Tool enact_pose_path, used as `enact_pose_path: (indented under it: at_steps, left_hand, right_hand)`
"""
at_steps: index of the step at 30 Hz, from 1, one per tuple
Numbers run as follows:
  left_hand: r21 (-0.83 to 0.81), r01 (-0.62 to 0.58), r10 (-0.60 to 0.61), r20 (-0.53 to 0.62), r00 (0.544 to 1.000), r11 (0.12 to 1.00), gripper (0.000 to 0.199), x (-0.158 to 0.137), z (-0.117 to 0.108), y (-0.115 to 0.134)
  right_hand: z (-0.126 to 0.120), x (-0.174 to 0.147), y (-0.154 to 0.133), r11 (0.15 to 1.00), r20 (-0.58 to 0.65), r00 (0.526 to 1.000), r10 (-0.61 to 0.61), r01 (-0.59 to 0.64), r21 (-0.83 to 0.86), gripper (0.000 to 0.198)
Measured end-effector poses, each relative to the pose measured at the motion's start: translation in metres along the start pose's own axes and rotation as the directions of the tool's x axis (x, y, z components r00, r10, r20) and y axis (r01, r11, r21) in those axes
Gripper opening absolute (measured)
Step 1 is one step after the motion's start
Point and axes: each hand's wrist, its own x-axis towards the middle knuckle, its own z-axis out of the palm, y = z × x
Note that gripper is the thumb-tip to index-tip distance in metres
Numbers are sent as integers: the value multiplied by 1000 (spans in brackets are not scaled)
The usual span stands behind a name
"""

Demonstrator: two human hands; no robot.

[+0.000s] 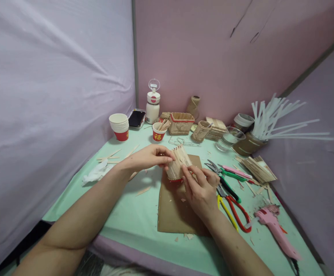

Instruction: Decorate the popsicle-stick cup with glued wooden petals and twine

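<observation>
Over a brown cardboard sheet point(172, 214), a small cup covered in wooden strips point(178, 163) is tilted between my hands, with red showing along its lower rim. My left hand point(158, 158) pinches its left side with thumb and fingers. From the right, my right hand point(199, 188) holds the cup, its fingertips pressed on the strips. What lies under the right palm is hidden. Just right of that hand are pruning shears point(213, 167) and red-handled cutters point(241, 216).
A pink glue gun point(278, 232) lies front right, below white glue sticks point(278, 119) in a holder. Wooden strips point(257, 168) are piled at right. Stacked paper cups point(119, 126), a bottle point(153, 109), a stick-covered box point(181, 123) and a water-filled clear cup point(229, 138) stand behind.
</observation>
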Motion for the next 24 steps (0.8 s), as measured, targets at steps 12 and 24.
enact_pose_path:
  at_steps: [12, 24]
  left_hand:
    - [-14, -15, 15, 23, 1000, 1000, 22, 0, 0, 0]
    - [0, -10, 10, 26, 1000, 1000, 25, 0, -1, -2]
  right_hand:
    - [3, -2, 0, 999, 17, 1000, 1, -1, 36, 34]
    - [4, -8, 0, 998, 68, 998, 8, -12, 61, 57]
